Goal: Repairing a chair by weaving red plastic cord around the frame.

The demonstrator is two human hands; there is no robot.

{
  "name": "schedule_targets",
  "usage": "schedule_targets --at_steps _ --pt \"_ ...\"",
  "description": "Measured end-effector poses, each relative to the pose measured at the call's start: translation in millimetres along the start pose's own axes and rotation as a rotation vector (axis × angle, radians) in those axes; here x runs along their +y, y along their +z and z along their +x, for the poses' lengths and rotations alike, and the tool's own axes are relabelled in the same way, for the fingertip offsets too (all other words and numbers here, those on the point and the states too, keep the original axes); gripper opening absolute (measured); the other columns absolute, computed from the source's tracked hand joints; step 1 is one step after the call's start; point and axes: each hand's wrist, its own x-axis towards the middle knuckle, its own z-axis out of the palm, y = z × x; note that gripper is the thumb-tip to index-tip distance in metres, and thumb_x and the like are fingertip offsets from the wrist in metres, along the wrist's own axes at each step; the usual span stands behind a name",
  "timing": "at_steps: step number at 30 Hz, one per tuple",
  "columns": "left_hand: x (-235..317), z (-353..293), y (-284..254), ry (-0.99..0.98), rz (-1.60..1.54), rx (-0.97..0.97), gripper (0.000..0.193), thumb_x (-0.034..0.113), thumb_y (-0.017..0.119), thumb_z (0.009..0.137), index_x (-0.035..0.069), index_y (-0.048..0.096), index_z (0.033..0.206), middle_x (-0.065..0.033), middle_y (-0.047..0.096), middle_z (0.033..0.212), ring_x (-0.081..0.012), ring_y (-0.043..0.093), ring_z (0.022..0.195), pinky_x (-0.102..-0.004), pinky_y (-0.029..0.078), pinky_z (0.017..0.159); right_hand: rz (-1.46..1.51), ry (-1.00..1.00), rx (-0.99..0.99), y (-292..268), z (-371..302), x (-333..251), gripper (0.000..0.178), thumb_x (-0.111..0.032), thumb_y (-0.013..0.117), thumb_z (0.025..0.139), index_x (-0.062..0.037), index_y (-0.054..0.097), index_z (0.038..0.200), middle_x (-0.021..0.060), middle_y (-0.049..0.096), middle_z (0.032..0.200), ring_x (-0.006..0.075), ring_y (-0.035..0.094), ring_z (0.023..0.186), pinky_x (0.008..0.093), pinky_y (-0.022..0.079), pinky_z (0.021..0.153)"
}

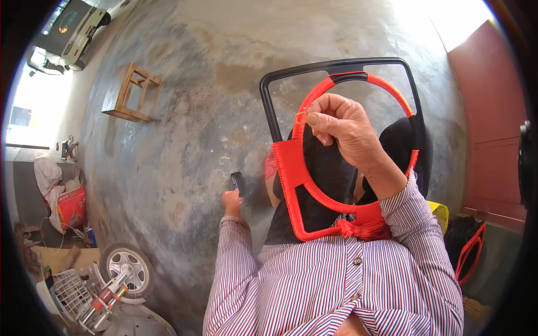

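Observation:
On my lap rests a black frame (271, 115) with rounded corners and a ring (318, 194) inside it. Red cord is wound tightly round much of both, and bare black shows along the frame's top and on parts of the ring. A bundle of red cord (370, 223) gathers at the near edge, against my shirt. My right hand (350, 131) is closed over the ring's left side, pinching a thin yellowish loop (301, 116) between thumb and finger. Out to the left, low beside my leg, my left hand (231, 200) grips a small black object (237, 182) whose kind I cannot make out.
A wooden stool (126, 95) lies tipped on the concrete floor at the upper left. Lower left are a wheel (128, 269), a white wire basket (73, 294) and a red package (72, 207). A parked vehicle (70, 36) is far left; a red door (493, 123) is right.

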Motion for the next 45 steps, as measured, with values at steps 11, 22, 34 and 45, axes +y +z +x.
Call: schedule_targets --at_steps 11,22,34,45 --pt "237 -247 -104 1.016 -0.551 -0.169 0.010 0.012 0.066 0.090 0.003 0.065 0.096 0.0029 0.059 0.081 -0.0037 0.050 0.069 -0.0204 0.044 0.062 0.001 0.007 -0.039 -5 -2 1 0.018 -0.016 0.074 0.083 -0.0043 0.062 0.082 -0.0028 0.055 0.068 0.0038 0.048 0.057 0.0189 0.038 0.051" --pt "308 -375 -109 1.086 -0.612 -0.661 0.013 0.008 0.070 0.088 0.000 0.064 0.095 -0.0022 0.066 0.086 -0.0062 0.060 0.075 -0.0205 0.049 0.068 0.002 -0.028 -0.057 -8 -6 2 0.017 -0.016 0.071 0.086 -0.0027 0.062 0.083 -0.0020 0.056 0.071 0.0043 0.049 0.060 0.0194 0.039 0.052" --pt "317 -380 -94 1.035 -0.626 -0.625 0.010 0.008 0.071 0.086 0.002 0.064 0.090 0.0025 0.060 0.073 -0.0023 0.049 0.060 -0.0165 0.036 0.053 -0.022 -0.042 -0.070 -14 -7 -2 0.016 -0.016 0.070 0.086 -0.0021 0.063 0.086 -0.0010 0.060 0.072 0.0048 0.051 0.061 0.0196 0.040 0.053" --pt "274 -247 -135 0.792 -0.693 -0.241 0.005 0.009 0.069 0.083 0.005 0.065 0.084 0.0046 0.057 0.070 -0.0014 0.044 0.059 -0.0187 0.035 0.052 -0.105 -0.033 -0.036 -33 -10 3 0.011 -0.013 0.066 0.087 -0.0023 0.064 0.090 -0.0006 0.060 0.073 0.0037 0.050 0.059 0.0177 0.039 0.054"
